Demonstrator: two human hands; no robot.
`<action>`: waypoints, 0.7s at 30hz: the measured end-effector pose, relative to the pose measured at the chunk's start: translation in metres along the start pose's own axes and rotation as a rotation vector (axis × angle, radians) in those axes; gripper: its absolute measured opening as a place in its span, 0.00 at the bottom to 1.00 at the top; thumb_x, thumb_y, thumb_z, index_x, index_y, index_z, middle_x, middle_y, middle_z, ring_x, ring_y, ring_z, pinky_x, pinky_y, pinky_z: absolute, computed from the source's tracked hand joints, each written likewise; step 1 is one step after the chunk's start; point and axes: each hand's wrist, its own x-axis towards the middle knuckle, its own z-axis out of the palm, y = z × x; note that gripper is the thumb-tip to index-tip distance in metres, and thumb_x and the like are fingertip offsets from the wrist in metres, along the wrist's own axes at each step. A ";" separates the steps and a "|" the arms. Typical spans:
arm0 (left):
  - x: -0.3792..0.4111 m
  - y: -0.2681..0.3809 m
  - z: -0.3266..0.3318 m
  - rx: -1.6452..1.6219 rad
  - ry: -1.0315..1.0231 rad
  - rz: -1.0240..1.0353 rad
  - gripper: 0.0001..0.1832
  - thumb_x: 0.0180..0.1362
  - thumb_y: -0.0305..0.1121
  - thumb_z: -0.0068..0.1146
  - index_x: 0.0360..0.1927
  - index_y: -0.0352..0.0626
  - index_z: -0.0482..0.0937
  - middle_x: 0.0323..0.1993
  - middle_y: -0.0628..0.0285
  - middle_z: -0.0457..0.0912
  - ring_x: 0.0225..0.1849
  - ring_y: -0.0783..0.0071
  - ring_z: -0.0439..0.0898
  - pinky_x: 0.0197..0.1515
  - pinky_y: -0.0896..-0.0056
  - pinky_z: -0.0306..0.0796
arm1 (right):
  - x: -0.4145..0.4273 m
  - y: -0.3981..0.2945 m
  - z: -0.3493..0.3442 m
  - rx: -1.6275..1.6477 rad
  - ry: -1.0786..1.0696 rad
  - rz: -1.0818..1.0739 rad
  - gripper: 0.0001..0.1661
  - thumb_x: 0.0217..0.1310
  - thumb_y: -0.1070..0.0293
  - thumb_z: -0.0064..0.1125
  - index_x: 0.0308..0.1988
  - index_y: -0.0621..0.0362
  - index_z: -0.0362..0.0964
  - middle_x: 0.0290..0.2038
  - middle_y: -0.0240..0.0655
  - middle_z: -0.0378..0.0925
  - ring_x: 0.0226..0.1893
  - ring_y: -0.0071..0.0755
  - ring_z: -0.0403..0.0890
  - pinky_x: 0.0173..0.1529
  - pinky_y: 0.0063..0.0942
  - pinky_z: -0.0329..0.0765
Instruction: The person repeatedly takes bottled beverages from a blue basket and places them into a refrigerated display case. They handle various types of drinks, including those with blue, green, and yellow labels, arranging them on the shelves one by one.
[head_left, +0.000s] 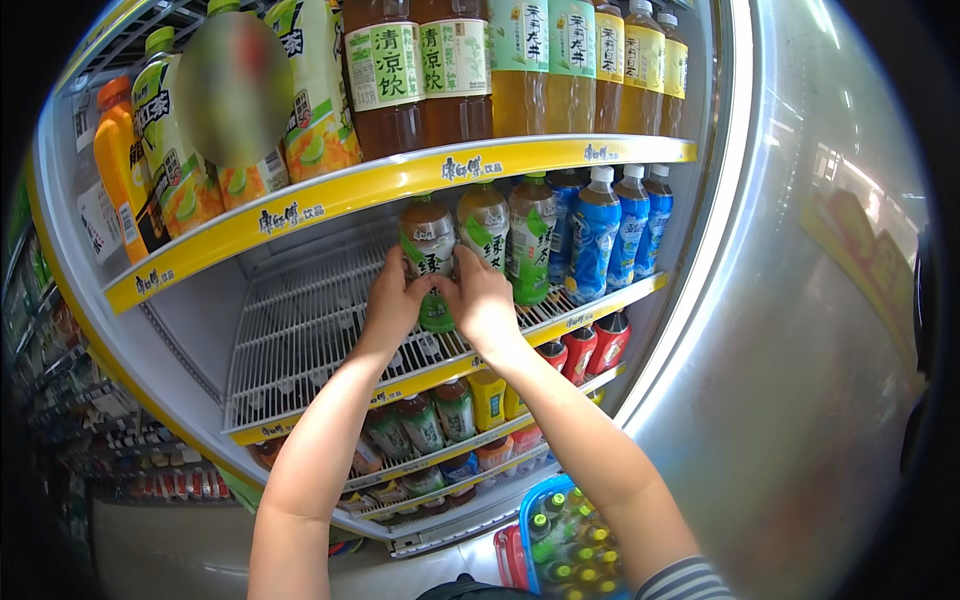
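Note:
A green-capped tea bottle (428, 232) with a green and clear wrap stands upright at the front of a white wire shelf (300, 322) in a drinks cooler. My left hand (393, 300) grips its left side, while my right hand (480, 298) closes around its right side. Both thumbs meet across the front of the label. Just right of it are two similar bottles, a nearer green tea bottle (484, 210) partly behind my right hand and another green tea bottle (532, 247).
Blue-wrapped bottles (592, 232) fill the shelf's right end. Above is a yellow-edged shelf (390, 180) of larger bottles; lower shelves hold more drinks. A blue crate (529, 551) of capped bottles stands on the floor. The cooler's glass door (795, 337) is at right.

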 end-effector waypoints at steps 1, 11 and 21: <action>0.002 0.000 0.001 0.025 0.004 -0.003 0.25 0.61 0.26 0.62 0.60 0.38 0.67 0.47 0.47 0.83 0.50 0.53 0.83 0.49 0.59 0.75 | 0.002 0.001 0.000 -0.007 0.014 -0.010 0.24 0.59 0.61 0.66 0.49 0.66 0.70 0.39 0.55 0.80 0.38 0.63 0.82 0.41 0.49 0.79; -0.009 -0.001 -0.001 0.028 0.101 0.063 0.38 0.58 0.31 0.69 0.69 0.42 0.61 0.57 0.51 0.73 0.58 0.63 0.74 0.56 0.64 0.73 | -0.015 0.016 -0.023 0.101 0.060 -0.074 0.23 0.56 0.66 0.66 0.50 0.65 0.75 0.35 0.51 0.82 0.36 0.54 0.84 0.41 0.40 0.80; -0.146 0.074 0.052 -0.526 -0.376 0.047 0.11 0.65 0.22 0.57 0.50 0.33 0.77 0.47 0.62 0.76 0.49 0.77 0.79 0.53 0.75 0.75 | -0.124 0.015 -0.118 0.261 -0.068 -0.022 0.09 0.59 0.71 0.59 0.39 0.63 0.79 0.34 0.46 0.81 0.35 0.51 0.83 0.41 0.38 0.79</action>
